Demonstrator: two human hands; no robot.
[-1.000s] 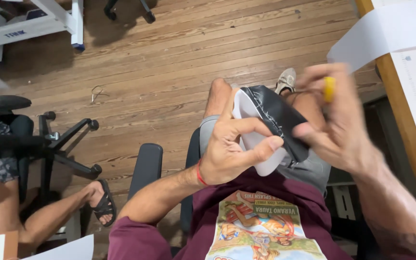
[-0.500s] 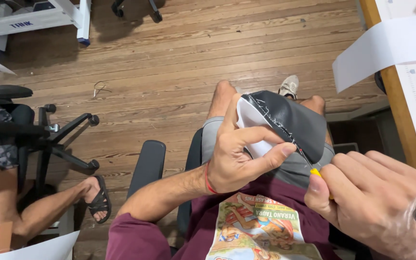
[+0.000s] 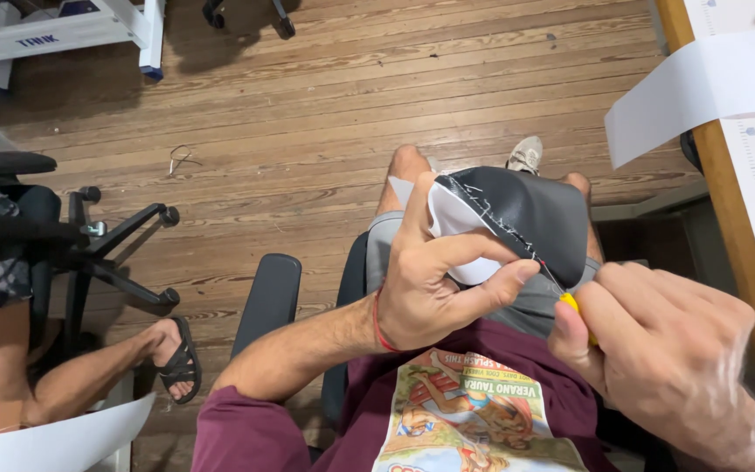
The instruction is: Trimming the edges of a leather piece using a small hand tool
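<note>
My left hand (image 3: 434, 280) pinches a piece of black material with a white underside (image 3: 517, 214) over my lap; a row of white stitches runs along its edge. My right hand (image 3: 666, 350) grips a small tool with a yellow handle (image 3: 572, 306), and its thin metal tip touches the stitched seam beside my left thumb. I am seated, wearing a maroon printed shirt and grey shorts.
A wooden table edge (image 3: 727, 192) with white paper sheets (image 3: 701, 87) runs along the right. Another person's leg in a black sandal (image 3: 176, 354) and a black office chair (image 3: 63, 236) are at the left. Wooden floor lies ahead, with a white frame (image 3: 72, 31) at top left.
My right hand came down from up high by the table to lap level and brought the yellow tool's tip to the seam. My left hand kept its hold on the material.
</note>
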